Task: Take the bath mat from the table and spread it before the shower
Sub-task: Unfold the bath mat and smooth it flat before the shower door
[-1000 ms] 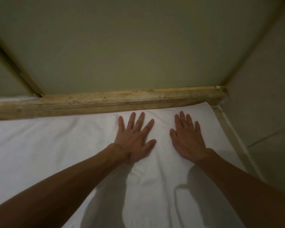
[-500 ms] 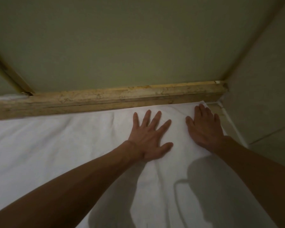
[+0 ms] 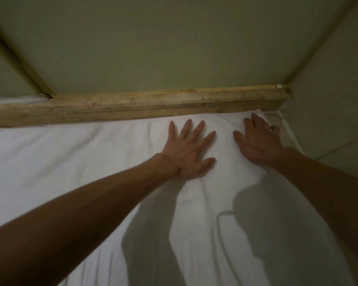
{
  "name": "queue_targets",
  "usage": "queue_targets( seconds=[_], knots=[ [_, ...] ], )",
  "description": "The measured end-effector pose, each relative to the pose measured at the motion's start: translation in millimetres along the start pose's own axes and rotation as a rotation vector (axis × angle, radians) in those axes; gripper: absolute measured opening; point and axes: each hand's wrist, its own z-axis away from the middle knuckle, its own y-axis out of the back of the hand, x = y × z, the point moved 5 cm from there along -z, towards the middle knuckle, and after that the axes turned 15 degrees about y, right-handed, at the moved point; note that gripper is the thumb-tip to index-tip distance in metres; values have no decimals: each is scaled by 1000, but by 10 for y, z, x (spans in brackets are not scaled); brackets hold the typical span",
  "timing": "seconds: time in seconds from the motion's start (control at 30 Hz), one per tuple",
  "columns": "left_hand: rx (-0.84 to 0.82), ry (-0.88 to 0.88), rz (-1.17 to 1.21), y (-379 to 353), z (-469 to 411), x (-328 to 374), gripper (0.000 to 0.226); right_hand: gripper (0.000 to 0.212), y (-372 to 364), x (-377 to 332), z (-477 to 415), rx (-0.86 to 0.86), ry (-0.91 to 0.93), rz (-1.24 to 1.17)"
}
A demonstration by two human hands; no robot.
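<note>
White cloth bath mat (image 3: 70, 172) lies spread on the floor, its far edge running along the foot of a low beige veined stone curb (image 3: 153, 104) and touching it for most of its length. It fills the near part of the view from left to right, with soft wrinkles across it.

Our left hand (image 3: 189, 152) rests flat on the mat near its far edge, palm down, fingers straight and fanned apart, holding nothing. Our right hand (image 3: 256, 141) lies just beside it to the right, palm down on the mat's far right corner, fingers extended toward the curb. Its outer fingers reach the mat's right edge, and blur keeps us from telling whether they lie on the cloth or just past it. Neither hand grips the cloth.

Grey shadows (image 3: 256, 223) of our arms fall on the near part of the mat. Beyond the curb stretches a dull green surface (image 3: 174, 48), crossed at far left by a slanted brass-coloured strip (image 3: 29, 65). A plain pale wall (image 3: 339, 89) stands on the right.
</note>
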Motion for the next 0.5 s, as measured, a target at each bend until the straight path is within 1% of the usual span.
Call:
queue_targets(
  seconds=[0.13,0.37,0.5],
  knots=[
    [7,51,4,61,271,-59,74,60,28,-278,343,51,67,-37],
    [-13,24,80,-13,1034,38,76,61,109,-691,1151,-59,210,-60],
    [-47,16,99,-136,1417,230,75,61,164,-666,1597,-138,218,-108]
  ],
)
